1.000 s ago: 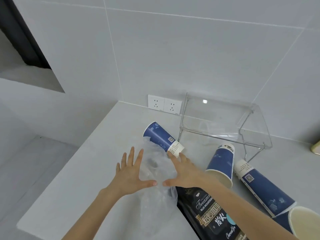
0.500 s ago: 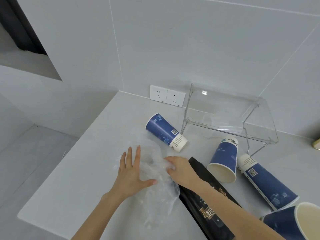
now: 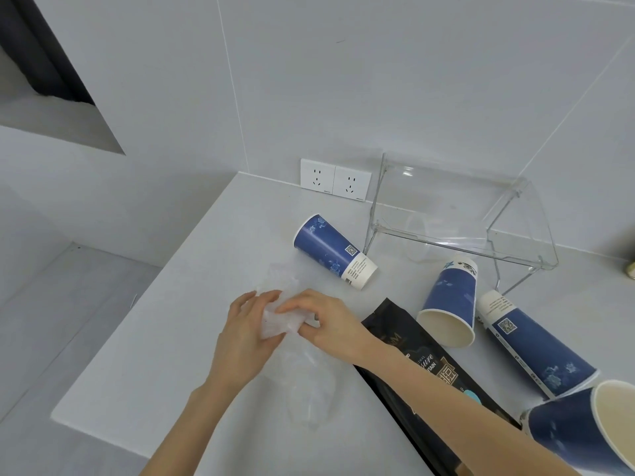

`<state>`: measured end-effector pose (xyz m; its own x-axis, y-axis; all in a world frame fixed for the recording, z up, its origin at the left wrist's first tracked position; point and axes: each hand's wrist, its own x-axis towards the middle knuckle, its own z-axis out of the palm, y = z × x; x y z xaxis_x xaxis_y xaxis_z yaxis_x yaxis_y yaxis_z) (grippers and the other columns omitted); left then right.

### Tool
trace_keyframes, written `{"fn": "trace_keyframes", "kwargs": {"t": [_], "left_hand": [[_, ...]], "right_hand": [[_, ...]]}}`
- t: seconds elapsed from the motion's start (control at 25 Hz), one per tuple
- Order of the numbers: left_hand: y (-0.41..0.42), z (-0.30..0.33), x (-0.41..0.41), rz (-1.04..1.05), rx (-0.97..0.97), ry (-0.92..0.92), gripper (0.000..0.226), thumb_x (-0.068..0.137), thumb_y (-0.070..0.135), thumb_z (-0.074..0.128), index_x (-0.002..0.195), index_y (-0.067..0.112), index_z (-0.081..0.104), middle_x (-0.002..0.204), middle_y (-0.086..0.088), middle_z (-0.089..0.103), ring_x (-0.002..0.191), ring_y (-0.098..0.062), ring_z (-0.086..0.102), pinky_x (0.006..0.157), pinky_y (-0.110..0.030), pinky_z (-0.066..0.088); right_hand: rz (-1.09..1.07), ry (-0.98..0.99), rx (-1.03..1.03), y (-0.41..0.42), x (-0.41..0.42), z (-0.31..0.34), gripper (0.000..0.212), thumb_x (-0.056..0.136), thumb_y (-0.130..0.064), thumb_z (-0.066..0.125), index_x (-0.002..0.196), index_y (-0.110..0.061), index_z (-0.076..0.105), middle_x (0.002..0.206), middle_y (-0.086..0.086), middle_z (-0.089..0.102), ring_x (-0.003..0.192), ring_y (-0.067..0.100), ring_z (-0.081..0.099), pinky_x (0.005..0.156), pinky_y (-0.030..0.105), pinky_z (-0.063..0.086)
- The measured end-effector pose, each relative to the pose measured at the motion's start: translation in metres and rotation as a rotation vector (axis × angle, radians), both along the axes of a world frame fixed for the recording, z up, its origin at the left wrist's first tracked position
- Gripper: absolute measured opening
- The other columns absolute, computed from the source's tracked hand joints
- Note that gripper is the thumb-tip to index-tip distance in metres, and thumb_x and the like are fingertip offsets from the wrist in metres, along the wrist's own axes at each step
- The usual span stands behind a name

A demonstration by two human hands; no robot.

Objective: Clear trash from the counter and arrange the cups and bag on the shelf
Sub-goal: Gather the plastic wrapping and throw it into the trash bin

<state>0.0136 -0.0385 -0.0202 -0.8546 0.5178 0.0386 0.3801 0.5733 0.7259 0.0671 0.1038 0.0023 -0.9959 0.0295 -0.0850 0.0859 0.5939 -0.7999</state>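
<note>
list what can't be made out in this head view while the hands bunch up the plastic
- Black bag: lower end hidden under the right forearm and cut off by the bottom edge.
- Near cup: cut off at the right edge.
- Object at far right: only a sliver shows.
- Cup print: too small to read.
- Plastic: middle covered by left hand and right hand.

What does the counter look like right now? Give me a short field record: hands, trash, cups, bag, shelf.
hands: left hand and right hand both gathering the crumpled clear plastic wrap
trash: wrap bunched between the hands, its tail trailing on the white counter
cups: four blue paper cups, all on their sides, none on the shelf; nearest the sockets is one
bag: black coffee bag flat, under the right forearm
shelf: clear acrylic shelf, nothing on top
</note>
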Motion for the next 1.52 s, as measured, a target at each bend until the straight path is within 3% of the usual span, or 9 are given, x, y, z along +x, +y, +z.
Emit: {"fn": "trace_keyframes", "kwargs": {"t": [0.12,0.24,0.52,0.72,0.84,1.0,1.12,1.36,1.52], "left_hand": [[-0.017,-0.001,-0.009,0.116,-0.006,-0.023,0.046,0.077,0.011,0.065,0.12,0.018,0.05,0.112,0.007,0.054,0.121,-0.023,0.041,0.079,-0.032,0.039],[-0.039,-0.009,-0.019,0.191,-0.054,0.001,0.042,0.077,0.005,0.059,0.116,0.02,0.052,0.108,-0.006,0.063,0.107,-0.032,0.052,0.071,-0.033,0.037],[-0.045,-0.023,-0.024,0.263,-0.133,-0.014,0.045,0.077,-0.004,0.051,0.117,0.016,0.051,0.106,-0.013,0.063,0.1,-0.035,0.052,0.071,-0.033,0.035],[-0.044,-0.03,-0.02,0.279,-0.122,-0.054,0.046,0.077,-0.002,0.052,0.118,0.018,0.051,0.11,-0.01,0.061,0.106,-0.032,0.05,0.071,-0.033,0.035],[-0.046,-0.032,-0.02,0.287,-0.116,-0.079,0.046,0.077,0.0,0.053,0.119,0.02,0.051,0.111,-0.006,0.06,0.108,-0.03,0.05,0.071,-0.032,0.035],[-0.05,-0.035,-0.018,0.284,-0.086,-0.091,0.046,0.077,-0.001,0.053,0.119,0.019,0.051,0.11,-0.006,0.059,0.108,-0.029,0.049,0.071,-0.031,0.034],[-0.05,-0.035,-0.018,0.281,-0.072,-0.092,0.046,0.078,0.0,0.053,0.12,0.02,0.05,0.112,-0.007,0.059,0.11,-0.029,0.048,0.071,-0.031,0.034],[-0.05,-0.034,-0.02,0.277,-0.092,-0.102,0.045,0.079,0.003,0.053,0.121,0.018,0.049,0.114,-0.008,0.06,0.112,-0.029,0.048,0.073,-0.031,0.034],[-0.065,-0.031,-0.008,0.319,-0.137,-0.126,0.044,0.08,0.007,0.054,0.121,0.02,0.048,0.113,-0.008,0.06,0.108,-0.029,0.05,0.071,-0.031,0.036]], "right_hand": [[0.004,-0.025,-0.053,0.002,-0.007,0.007,0.035,0.086,-0.012,0.059,0.121,-0.017,0.055,0.125,0.007,0.054,0.106,0.01,0.052,0.079,-0.003,0.033],[-0.151,-0.072,-0.06,0.019,-0.013,0.002,0.038,0.089,-0.021,0.056,0.126,-0.017,0.049,0.131,0.006,0.051,0.118,0.013,0.049,0.091,0.014,0.035],[-0.143,-0.455,0.364,0.036,-0.025,-0.035,0.074,0.082,-0.045,0.059,0.14,-0.015,0.023,0.145,0.014,0.031,0.132,0.029,0.033,0.107,0.041,0.035],[-0.099,-0.562,0.607,-0.004,-0.034,-0.055,0.1,0.077,-0.059,0.056,0.142,-0.004,0.004,0.138,0.02,0.027,0.123,0.035,0.032,0.103,0.041,0.037],[-0.125,-0.458,0.618,-0.021,-0.041,-0.061,0.087,0.082,-0.045,0.059,0.138,0.001,0.013,0.133,0.021,0.03,0.12,0.033,0.033,0.098,0.038,0.042],[-0.139,-0.34,0.631,-0.028,-0.049,-0.066,0.039,0.089,-0.014,0.051,0.122,0.001,0.036,0.128,0.021,0.037,0.115,0.032,0.039,0.091,0.034,0.045],[-0.117,-0.319,0.702,-0.027,-0.051,-0.067,0.035,0.087,0.004,0.047,0.121,0.001,0.038,0.127,0.022,0.04,0.115,0.031,0.043,0.091,0.034,0.047],[-0.09,-0.362,0.727,-0.02,-0.053,-0.071,0.032,0.089,-0.001,0.047,0.119,0.003,0.04,0.123,0.023,0.048,0.112,0.032,0.05,0.092,0.036,0.047],[-0.088,-0.404,0.534,-0.009,-0.037,-0.064,0.028,0.089,-0.008,0.045,0.115,0.003,0.044,0.119,0.023,0.05,0.107,0.036,0.052,0.086,0.038,0.044]]}}
